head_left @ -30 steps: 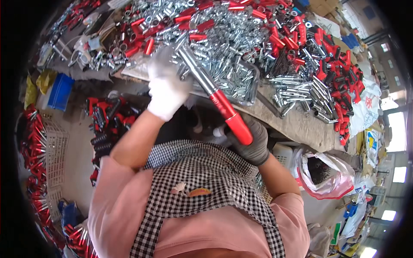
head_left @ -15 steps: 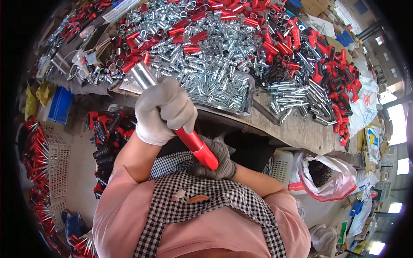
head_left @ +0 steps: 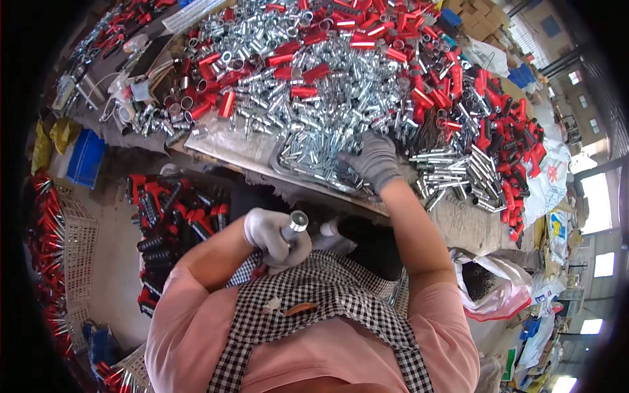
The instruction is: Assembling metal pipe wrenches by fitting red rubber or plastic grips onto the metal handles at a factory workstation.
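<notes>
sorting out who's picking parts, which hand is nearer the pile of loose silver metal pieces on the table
Right. The right hand, in a grey glove, rests on the silver pile. The left hand, white-gloved, grips a metal tube near the chest, below the table edge.

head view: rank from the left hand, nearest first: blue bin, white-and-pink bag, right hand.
From the left hand, holding a metal tube:
1. Right hand, up and right, on the pile of metal parts.
2. Blue bin, far left on the floor.
3. White-and-pink bag, far right, slightly farther.
</notes>
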### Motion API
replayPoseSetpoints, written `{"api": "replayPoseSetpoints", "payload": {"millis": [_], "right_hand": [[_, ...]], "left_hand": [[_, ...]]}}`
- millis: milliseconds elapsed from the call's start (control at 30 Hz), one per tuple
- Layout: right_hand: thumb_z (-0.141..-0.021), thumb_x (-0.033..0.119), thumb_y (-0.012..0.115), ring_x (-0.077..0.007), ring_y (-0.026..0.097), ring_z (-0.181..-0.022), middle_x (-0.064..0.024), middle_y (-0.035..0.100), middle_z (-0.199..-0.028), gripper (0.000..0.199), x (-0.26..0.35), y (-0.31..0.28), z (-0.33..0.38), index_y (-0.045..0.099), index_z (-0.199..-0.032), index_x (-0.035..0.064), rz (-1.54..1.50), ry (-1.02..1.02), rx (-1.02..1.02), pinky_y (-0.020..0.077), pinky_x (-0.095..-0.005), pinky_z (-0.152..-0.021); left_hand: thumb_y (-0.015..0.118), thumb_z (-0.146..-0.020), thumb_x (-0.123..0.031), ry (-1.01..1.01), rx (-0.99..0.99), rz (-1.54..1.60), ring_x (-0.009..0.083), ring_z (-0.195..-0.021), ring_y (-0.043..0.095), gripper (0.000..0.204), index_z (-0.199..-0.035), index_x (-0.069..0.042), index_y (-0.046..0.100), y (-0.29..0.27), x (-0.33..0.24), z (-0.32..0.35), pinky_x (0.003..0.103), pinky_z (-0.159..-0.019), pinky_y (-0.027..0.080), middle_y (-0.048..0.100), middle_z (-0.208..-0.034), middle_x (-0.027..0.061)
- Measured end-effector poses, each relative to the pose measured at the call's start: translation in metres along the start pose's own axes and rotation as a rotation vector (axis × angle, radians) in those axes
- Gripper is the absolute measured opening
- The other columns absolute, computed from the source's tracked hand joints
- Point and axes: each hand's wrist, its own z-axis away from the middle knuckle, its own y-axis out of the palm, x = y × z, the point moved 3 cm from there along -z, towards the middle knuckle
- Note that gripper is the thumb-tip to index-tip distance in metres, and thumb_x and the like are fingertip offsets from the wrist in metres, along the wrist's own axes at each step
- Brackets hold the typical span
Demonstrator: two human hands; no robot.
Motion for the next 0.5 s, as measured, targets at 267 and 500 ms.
{"api": "replayPoseSetpoints", "payload": {"millis": [267, 500], "right_hand": [[-0.070, 0.037, 0.082, -0.0350, 0.061, -0.107, -0.0225, 0.066, -0.109, 0.067, -0.051, 0.027, -0.013, 0.056, -0.119, -0.0002, -0.464, -0.049, -0.107, 0.0455, -0.0411, -0.096], [-0.066, 0.048, 0.081, -0.0340, 0.062, -0.106, -0.0205, 0.066, -0.109, 0.069, -0.005, 0.013, -0.001, 0.062, -0.116, 0.0046, -0.209, 0.033, -0.004, 0.0446, -0.0397, -0.096]], "left_hand": [[0.057, -0.093, -0.010, 0.272, -0.549, -0.332, 0.0151, -0.069, 0.061, 0.026, -0.113, 0.007, 0.056, 0.040, -0.031, 0.000, 0.028, -0.064, 0.050, 0.064, -0.081, 0.0095], [0.056, -0.098, -0.040, 0.326, -0.827, -0.610, 0.0116, -0.069, 0.059, 0.053, -0.127, 0.004, 0.049, 0.043, -0.029, -0.007, 0.025, -0.064, 0.048, 0.060, -0.082, 0.0051]]}}
